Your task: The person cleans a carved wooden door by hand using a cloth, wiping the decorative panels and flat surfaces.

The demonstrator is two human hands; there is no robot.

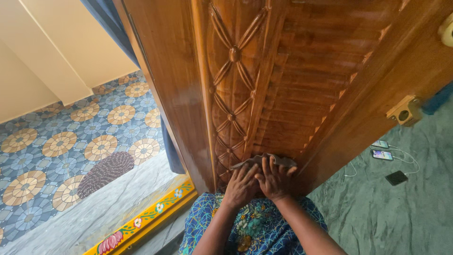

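Note:
A carved wooden door (264, 80) stands open in front of me, with a lattice-and-flower carving on its left panel and ribbed slats to the right. Low on the door, both my hands press a small dark cloth (264, 159) against the wood. My left hand (240, 186) lies flat with fingers spread on the cloth's left part. My right hand (275, 178) sits beside it, touching it, fingers spread over the cloth's middle. Below my arms a blue floral garment (245, 226) covers my lap.
A yellow painted threshold (141, 219) runs along the door's base at the left, beyond it a grey stone step and patterned floor tiles (61, 141) with a dark oval mat (106, 172). A blue curtain (171, 151) hangs behind the door. Phones (382, 154) on cables lie on the green floor at right.

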